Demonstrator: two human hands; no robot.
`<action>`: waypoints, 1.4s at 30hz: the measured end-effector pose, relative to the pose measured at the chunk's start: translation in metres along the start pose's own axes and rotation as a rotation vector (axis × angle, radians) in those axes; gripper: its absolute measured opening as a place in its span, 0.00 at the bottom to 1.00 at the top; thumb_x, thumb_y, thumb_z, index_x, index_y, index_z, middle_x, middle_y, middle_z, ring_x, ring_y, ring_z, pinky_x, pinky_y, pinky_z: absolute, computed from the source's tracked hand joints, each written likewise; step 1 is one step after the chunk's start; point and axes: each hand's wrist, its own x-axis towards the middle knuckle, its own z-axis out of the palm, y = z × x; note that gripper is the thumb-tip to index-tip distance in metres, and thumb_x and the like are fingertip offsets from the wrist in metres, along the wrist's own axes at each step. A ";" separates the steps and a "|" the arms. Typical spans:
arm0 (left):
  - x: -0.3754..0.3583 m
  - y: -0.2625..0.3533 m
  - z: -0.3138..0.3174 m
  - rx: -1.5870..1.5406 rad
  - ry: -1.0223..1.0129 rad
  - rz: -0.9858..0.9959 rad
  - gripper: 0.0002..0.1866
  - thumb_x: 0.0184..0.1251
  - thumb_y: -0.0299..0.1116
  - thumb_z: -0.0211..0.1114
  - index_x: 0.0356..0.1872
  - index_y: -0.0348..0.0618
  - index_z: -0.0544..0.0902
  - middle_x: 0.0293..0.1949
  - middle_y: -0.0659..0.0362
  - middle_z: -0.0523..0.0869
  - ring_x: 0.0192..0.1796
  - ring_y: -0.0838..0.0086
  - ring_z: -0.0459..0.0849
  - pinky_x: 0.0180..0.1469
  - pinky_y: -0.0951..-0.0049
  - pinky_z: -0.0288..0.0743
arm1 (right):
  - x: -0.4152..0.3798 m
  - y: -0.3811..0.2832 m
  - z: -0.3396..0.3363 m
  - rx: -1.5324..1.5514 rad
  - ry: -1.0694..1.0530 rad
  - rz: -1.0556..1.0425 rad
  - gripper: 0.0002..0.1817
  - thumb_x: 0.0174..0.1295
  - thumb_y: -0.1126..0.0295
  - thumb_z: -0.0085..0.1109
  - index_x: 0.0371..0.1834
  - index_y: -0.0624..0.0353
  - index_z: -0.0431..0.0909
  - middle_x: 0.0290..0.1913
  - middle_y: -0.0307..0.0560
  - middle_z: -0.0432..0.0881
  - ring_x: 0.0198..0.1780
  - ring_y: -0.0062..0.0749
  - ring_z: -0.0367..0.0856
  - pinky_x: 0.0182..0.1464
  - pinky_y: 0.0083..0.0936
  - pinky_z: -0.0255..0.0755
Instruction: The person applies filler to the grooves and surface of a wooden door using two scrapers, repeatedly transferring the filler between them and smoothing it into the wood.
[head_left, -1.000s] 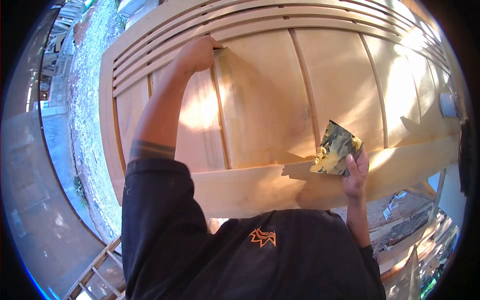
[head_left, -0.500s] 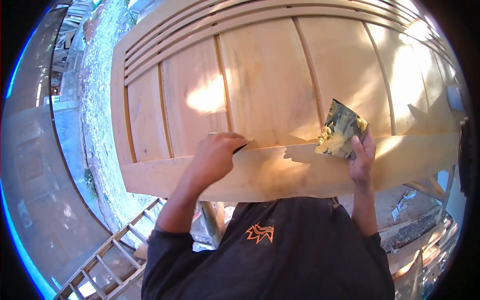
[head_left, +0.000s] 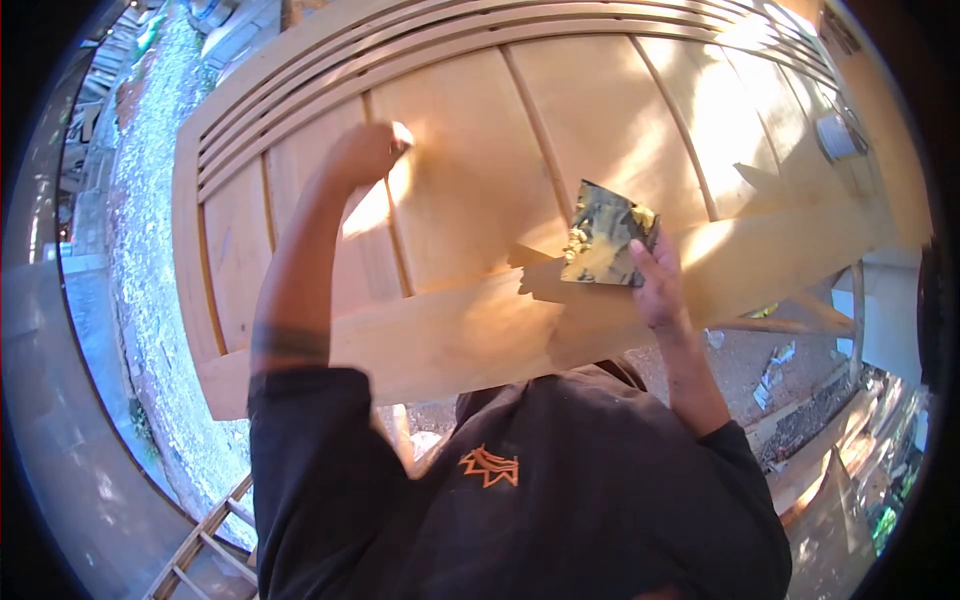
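A wooden door panel [head_left: 465, 150] with grooves between its boards and a row of slats along its far edge lies in front of me. My left hand [head_left: 368, 155] is closed over its upper middle, by a groove. It grips a small putty knife, now mostly hidden by the fingers and glare. My right hand [head_left: 657, 280] holds a dark, flat putty board [head_left: 608, 235] by its right side, above the near rail. Yellowish putty is smeared over the board, with lumps at its left edge and upper right corner.
A round can [head_left: 838, 137] stands on the panel's far right. A wooden ladder [head_left: 205, 540] leans at the lower left, beside pale gravelly ground [head_left: 165, 270]. Timber supports [head_left: 820, 310] show under the panel at right. Patches of sunlight and shadow cross the wood.
My left hand has moved from the near rail up and away across the panel. My right hand still holds the putty board. The view has shifted, so the panel sits further left.
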 end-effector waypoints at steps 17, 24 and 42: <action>-0.194 0.141 0.069 -0.366 0.909 0.462 0.27 0.51 0.08 0.53 0.54 0.40 0.80 0.55 0.47 0.75 0.59 0.51 0.75 0.60 0.60 0.72 | -0.022 -0.045 0.074 0.565 -0.432 0.277 0.25 0.69 0.74 0.47 0.67 0.68 0.55 0.60 0.52 0.71 0.59 0.32 0.75 0.60 0.29 0.74; -0.265 0.124 0.048 -1.374 0.459 0.006 0.27 0.54 0.10 0.52 0.59 0.29 0.73 0.57 0.49 0.79 0.59 0.65 0.78 0.65 0.69 0.66 | -0.015 -0.044 0.088 0.430 -0.575 0.274 0.24 0.69 0.75 0.45 0.67 0.66 0.55 0.60 0.52 0.72 0.60 0.32 0.74 0.61 0.30 0.73; -0.285 0.197 0.028 -0.233 0.608 0.098 0.28 0.46 0.12 0.55 0.53 0.42 0.79 0.51 0.49 0.80 0.55 0.55 0.79 0.58 0.60 0.72 | -0.033 -0.033 0.080 -0.087 -0.496 -0.025 0.18 0.67 0.78 0.44 0.61 0.69 0.62 0.56 0.47 0.73 0.60 0.28 0.70 0.64 0.25 0.60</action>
